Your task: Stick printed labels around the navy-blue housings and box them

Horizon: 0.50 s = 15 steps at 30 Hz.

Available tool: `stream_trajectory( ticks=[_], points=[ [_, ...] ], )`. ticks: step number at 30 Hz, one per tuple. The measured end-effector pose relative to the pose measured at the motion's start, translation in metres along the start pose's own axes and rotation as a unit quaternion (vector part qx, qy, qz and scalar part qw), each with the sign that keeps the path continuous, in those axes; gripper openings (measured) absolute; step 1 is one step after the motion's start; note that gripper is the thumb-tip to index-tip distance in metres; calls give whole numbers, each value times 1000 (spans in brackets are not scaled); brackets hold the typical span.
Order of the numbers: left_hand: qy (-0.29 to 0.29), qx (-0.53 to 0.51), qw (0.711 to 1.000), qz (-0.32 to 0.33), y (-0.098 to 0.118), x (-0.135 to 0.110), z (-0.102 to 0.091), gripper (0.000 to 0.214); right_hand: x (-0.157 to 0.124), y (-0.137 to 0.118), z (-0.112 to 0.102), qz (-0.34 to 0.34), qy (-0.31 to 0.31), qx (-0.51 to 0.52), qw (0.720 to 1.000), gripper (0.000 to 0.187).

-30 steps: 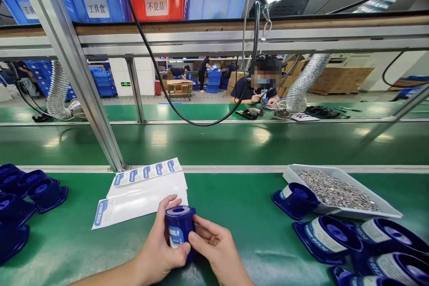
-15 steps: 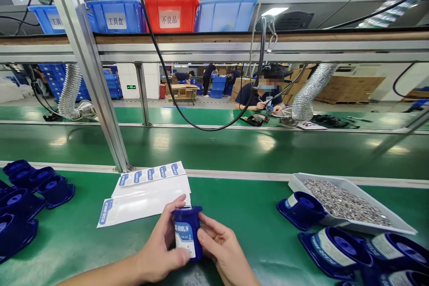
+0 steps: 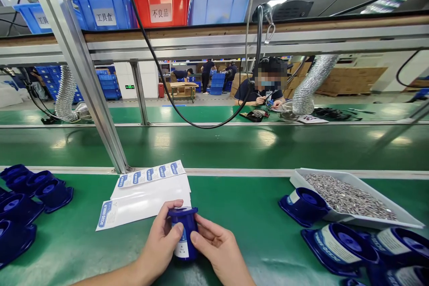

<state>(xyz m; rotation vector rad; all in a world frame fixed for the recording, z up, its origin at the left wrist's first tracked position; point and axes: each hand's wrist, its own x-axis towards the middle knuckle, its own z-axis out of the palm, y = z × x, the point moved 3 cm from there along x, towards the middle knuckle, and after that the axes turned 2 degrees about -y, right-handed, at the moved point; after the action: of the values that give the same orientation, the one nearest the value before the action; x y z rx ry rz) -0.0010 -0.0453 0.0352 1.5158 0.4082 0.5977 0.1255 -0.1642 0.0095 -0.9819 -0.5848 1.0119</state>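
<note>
Between my two hands stands a dark blue plastic pump housing (image 3: 190, 243) with a white and blue label (image 3: 182, 249) on its side. My left hand (image 3: 163, 237) grips it from the left, fingers behind the rim and thumb lying on the label. From the right, my right hand (image 3: 217, 246) holds the same housing, thumb on its front and fingertips near the rim. Just behind it lie white label sheets (image 3: 144, 205), the upper one bearing several blue and white labels.
Unlabelled blue housings (image 3: 53, 194) cluster at the left. On the right are labelled housings (image 3: 342, 248) and a white tray (image 3: 296, 178) of small metal parts. A metal post (image 3: 83, 80) rises behind the sheets. A black cable (image 3: 187, 120) hangs ahead. Across the belt sits a person (image 3: 261, 87).
My left thumb has moved up from the label's lower edge to its upper part, covering the printed model text. The housing has shifted slightly left in view.
</note>
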Motion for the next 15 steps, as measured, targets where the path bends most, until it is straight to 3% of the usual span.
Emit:
stream_trajectory(
  ticks=[4,9,11,15],
  points=[
    [-20,-3,999,-25,-1,-1,4,66,-3,2,-1,-1,-2,-5,1000,65],
    [-50,-27,998,14,4,-5,5,79,-2,1,-1,-7,12,-11,1000,66],
    [-70,-20,997,33,0,-6,8,98,1,-4,0,-7,14,-15,1000,69],
    [-139,2,989,43,-25,4,21,160,-3,-32,-16,-6,24,-82,996,75]
  ],
)
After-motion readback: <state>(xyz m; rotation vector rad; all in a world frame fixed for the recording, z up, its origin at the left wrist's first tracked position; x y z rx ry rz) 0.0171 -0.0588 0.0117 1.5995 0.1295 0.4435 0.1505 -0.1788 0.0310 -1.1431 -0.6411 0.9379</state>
